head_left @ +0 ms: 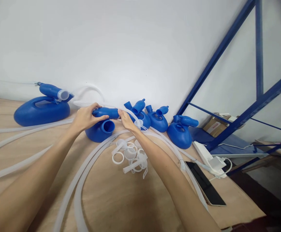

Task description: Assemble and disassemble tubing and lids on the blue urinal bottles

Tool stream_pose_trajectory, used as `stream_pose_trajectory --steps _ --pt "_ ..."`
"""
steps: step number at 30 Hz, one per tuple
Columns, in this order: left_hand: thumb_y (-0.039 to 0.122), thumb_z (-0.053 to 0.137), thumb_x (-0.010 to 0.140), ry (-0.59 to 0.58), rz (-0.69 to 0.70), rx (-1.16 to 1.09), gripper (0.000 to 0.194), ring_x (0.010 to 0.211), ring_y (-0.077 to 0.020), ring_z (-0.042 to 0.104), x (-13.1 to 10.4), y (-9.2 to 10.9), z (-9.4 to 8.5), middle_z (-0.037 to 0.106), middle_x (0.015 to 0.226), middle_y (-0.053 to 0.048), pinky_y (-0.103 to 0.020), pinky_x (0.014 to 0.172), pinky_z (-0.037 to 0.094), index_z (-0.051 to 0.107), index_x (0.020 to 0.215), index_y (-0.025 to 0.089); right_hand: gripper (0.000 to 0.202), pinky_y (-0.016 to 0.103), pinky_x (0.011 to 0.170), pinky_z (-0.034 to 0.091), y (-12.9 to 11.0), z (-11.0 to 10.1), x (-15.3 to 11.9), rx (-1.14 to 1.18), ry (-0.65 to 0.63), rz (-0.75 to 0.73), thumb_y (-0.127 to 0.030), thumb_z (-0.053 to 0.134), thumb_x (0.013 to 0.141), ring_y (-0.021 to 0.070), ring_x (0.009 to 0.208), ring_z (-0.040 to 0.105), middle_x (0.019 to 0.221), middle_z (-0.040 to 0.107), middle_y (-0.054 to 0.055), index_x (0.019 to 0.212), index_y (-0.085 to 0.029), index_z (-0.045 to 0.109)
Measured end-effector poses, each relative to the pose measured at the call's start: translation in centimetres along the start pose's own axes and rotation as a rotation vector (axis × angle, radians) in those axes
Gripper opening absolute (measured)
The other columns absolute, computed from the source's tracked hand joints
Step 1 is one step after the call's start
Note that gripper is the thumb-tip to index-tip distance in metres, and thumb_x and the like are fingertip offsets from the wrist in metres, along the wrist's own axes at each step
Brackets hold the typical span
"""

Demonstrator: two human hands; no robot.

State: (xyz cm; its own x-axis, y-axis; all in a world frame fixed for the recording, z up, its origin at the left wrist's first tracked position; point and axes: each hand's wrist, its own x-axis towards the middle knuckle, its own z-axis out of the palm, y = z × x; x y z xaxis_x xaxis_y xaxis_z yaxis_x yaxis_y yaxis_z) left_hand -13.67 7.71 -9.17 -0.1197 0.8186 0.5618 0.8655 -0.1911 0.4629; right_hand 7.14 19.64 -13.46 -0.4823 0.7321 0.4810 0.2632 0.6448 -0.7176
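Both hands hold a blue plastic urinal funnel (106,112), which lies sideways above a blue urinal bottle (95,133) with its round mouth uncovered. My left hand (88,116) wraps the funnel's left end, thumb in front and fingers over the top. At the opposite end, my right hand (126,120) closes around it; some of its fingers are hidden. A translucent tube (130,113) with a clear cap (138,123) curves just behind my right hand. On the table before the bottle lie several clear caps and white rings (118,158).
To the left stands a urinal bottle (40,112) with a capped funnel. More blue bottles (158,124) line the wall at right. Long translucent hoses (69,190) loop across the wooden table (121,203). A phone (204,183), power strip (204,154) and blue metal rack (242,116) are at right.
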Motion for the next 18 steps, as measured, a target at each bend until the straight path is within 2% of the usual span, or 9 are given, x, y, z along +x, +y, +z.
stream_pose_trajectory --steps 5,9,14,18 --pt "0.079 0.066 0.074 0.002 0.0 0.006 0.069 0.093 -0.0321 0.073 0.0 -0.12 -0.05 0.08 0.102 -0.008 -0.035 0.079 0.049 0.071 0.114 0.023 0.048 0.037 0.097 0.055 0.0 0.08 0.02 0.047 0.018 0.022 -0.053 0.033 0.11 0.0227 0.096 0.068 0.094 0.07 0.006 0.095 -0.021 0.066" --pt "0.079 0.066 0.075 -0.008 0.0 0.004 0.07 0.091 -0.031 0.073 0.01 -0.19 -0.04 0.08 0.102 -0.007 -0.035 0.08 0.05 0.071 0.116 0.023 0.044 0.036 0.096 0.055 -0.06 -0.11 0.11 0.109 -0.018 0.026 -0.05 0.034 0.11 0.0215 0.095 0.068 0.092 0.069 0.005 0.095 -0.022 0.063" --pt "0.08 0.065 0.077 0.014 0.04 0.009 0.07 0.09 -0.0311 0.073 0.05 -0.39 0.15 0.079 0.1 -0.008 -0.035 0.079 0.049 0.071 0.115 0.022 0.046 0.035 0.096 0.056 -0.17 -0.31 -0.13 0.201 -0.064 0.028 -0.054 0.035 0.109 0.0208 0.093 0.069 0.093 0.07 0.006 0.096 -0.021 0.064" --pt "0.078 0.066 0.077 0.016 0.043 -0.002 0.067 0.091 -0.0314 0.074 0.07 -0.38 0.29 0.08 0.099 -0.008 -0.036 0.079 0.049 0.072 0.114 0.022 0.047 0.037 0.099 0.056 -0.22 -0.2 -0.3 0.22 -0.032 0.05 -0.058 0.038 0.108 0.0219 0.093 0.07 0.091 0.071 0.006 0.092 -0.022 0.064"
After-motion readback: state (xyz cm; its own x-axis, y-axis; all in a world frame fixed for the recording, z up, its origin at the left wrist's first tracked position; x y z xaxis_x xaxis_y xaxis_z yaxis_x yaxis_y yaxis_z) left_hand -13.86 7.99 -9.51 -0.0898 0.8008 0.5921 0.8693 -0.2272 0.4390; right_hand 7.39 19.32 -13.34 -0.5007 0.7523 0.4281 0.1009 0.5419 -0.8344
